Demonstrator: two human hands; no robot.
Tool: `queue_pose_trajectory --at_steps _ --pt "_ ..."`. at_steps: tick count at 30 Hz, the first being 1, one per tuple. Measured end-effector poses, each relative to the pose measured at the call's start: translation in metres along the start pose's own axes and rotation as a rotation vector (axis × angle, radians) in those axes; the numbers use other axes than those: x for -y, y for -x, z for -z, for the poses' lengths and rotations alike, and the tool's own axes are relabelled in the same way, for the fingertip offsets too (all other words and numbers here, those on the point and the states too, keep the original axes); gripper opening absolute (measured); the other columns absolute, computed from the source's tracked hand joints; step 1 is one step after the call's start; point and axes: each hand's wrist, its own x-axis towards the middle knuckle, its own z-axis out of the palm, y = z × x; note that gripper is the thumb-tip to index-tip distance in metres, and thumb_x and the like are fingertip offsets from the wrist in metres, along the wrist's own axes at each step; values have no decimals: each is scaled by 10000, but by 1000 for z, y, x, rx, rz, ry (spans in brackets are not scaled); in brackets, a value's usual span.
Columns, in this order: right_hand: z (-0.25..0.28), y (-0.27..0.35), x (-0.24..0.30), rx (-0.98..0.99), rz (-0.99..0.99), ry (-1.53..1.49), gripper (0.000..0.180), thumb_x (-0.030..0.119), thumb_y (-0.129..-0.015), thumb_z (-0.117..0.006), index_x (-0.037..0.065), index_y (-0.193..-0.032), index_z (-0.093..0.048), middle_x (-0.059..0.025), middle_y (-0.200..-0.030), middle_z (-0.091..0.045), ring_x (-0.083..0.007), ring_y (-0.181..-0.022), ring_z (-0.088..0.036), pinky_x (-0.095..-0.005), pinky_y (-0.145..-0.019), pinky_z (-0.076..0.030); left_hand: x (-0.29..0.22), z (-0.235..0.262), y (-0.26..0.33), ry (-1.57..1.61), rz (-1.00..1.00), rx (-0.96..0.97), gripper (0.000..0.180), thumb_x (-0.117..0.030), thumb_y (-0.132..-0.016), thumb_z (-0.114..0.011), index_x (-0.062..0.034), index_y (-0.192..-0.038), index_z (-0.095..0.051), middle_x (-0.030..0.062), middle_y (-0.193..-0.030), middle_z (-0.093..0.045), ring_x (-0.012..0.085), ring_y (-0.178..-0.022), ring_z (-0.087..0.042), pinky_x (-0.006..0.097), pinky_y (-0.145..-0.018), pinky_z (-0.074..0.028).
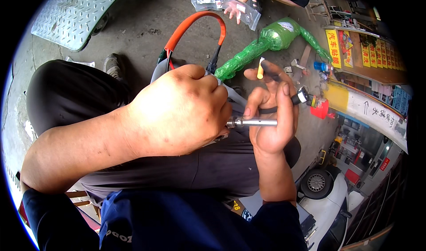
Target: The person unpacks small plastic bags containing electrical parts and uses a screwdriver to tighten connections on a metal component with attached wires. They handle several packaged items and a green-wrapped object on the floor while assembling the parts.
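My left hand (188, 109) is closed in a fist over my lap, and what it wraps around is mostly hidden. Out of its right side comes a shiny metal rod (262, 123) with a thicker collar near the fist. My right hand (275, 118) has the rod's other end between thumb and fingers. A cigarette (260, 68) with a yellow end is tucked between its upper fingers. Across the same palm lies a black, cable-like piece with a black and white end (302, 96). Behind my left fist arches a thick cable in an orange sleeve (195, 18).
A bulky part in green wrap (279, 34) lies ahead on the concrete floor. Beyond it, another person's hand (234, 10) is at a clear plastic bag (246, 16). A metal tread-plate platform (77, 13) stands far left. Signboards (372, 51) and a white car (326, 211) are at right.
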Motion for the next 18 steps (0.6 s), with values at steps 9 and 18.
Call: queue_pose_trajectory --at_steps 9,18 --pt "-1 -2 -1 13 -89 -70 490 267 -1162 -356 -96 -1427 -550 -327 -1197 -722 -137 -564 -609 -233 -534 -458 3 2 1 89 28 45 371 -418 -851 -804 -77 -875 -662 61 -803 -606 257 -775 -664 398 -740 -526" --pt "-7 -7 -6 -38 -249 -104 460 294 -1152 -442 -72 -1380 -604 -279 -1177 -755 -131 -584 -615 -248 -538 -485 10 2 2 412 126 119 339 -315 -835 -849 -32 -899 -674 110 -778 -643 353 -763 -676 465 -696 -534"
